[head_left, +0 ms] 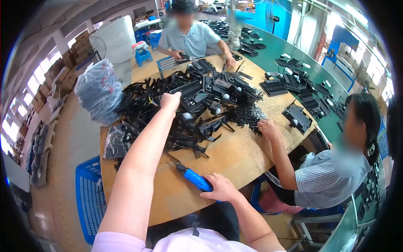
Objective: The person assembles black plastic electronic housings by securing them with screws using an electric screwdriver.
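My left hand [171, 102] reaches far across the wooden table [235, 151] to the pile of black plastic parts [147, 94]. Its fingers are closed at the edge of a black ribbed part [189, 93]. Near the table's front edge, my right hand [221, 187] lies around the rear end of a blue electric screwdriver [196, 179], whose tip points left toward the pile. Small black pieces [245, 113] are heaped right of the pile, beside a co-worker's hand [268, 128].
One co-worker [191, 38] sits across the table, another [327, 172] at the right. A wrapped bundle [98, 90] stands at the left edge, above a blue basket [89, 201]. More black parts lie on the green bench [268, 54].
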`<state>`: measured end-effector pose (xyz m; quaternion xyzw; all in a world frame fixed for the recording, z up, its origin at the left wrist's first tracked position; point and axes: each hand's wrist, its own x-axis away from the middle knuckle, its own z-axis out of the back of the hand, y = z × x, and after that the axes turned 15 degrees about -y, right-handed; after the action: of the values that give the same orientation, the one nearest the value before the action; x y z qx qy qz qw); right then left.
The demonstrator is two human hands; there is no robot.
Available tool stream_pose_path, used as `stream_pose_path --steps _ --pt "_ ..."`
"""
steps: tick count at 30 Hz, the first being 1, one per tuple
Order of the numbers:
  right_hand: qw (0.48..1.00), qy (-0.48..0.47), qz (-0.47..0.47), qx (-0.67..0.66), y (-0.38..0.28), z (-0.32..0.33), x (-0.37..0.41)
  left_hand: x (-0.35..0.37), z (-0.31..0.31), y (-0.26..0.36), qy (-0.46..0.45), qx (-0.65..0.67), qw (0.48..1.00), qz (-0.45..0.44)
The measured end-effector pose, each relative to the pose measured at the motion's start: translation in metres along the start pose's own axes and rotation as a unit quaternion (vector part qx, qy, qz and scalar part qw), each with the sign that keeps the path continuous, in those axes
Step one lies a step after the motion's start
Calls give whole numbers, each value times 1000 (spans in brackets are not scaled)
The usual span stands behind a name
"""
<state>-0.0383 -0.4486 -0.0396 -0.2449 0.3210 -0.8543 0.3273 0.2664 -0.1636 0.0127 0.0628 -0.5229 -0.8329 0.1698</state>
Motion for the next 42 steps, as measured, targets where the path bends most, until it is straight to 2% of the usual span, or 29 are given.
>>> stream_pose_path --steps 1,3,4,5,7,10,11,14,15,17,19,21,25,29,31,37,39,42 --pt "1000 3 6 -5 1 0 1 -18 -4 -4 -25 33 998 50" --pt "1000 4 9 2 3 -1 1 9 0 29 -15 123 989 79" --pt "1000 4 9 1 4 -2 2 -6 0 19 -82 198 972 93" --pt "1000 5 8 0 4 -2 2 3 0 30 -113 179 972 100" --pt "1000 1 6 -11 4 -2 3 -13 -3 26 -115 163 970 136" --pt "1000 -13 -6 -15 3 0 3 3 -5 46 -78 161 980 83" --pt "1000 -12 -3 -14 4 1 2 17 -5 62 -40 134 989 58" --pt "1000 -12 4 -12 6 -2 4 46 7 95 -33 22 999 -28" --pt "1000 -11 5 -9 6 -1 4 43 8 98 -13 -26 999 -27" --pt "1000 -8 8 -4 5 -1 2 44 17 105 44 -116 989 -83" --pt "1000 -7 5 -2 4 -2 3 44 33 113 87 -140 980 -112" --pt "1000 -7 4 3 3 0 4 50 59 122 49 -117 988 -84" --pt "1000 -10 -1 17 3 -2 3 110 107 120 -38 84 990 -104" --pt "1000 4 11 14 5 -3 -1 205 154 69 -65 270 953 -119" --pt "999 19 15 22 10 -7 -3 261 163 26 -56 365 917 -150" --pt "1000 9 -11 22 0 -5 -1 436 166 -149 0 572 820 25" --pt "999 -2 -20 30 4 -6 -4 468 158 -169 65 566 821 41" --pt "999 -7 -22 41 4 -7 -5 494 152 -192 91 586 803 66"
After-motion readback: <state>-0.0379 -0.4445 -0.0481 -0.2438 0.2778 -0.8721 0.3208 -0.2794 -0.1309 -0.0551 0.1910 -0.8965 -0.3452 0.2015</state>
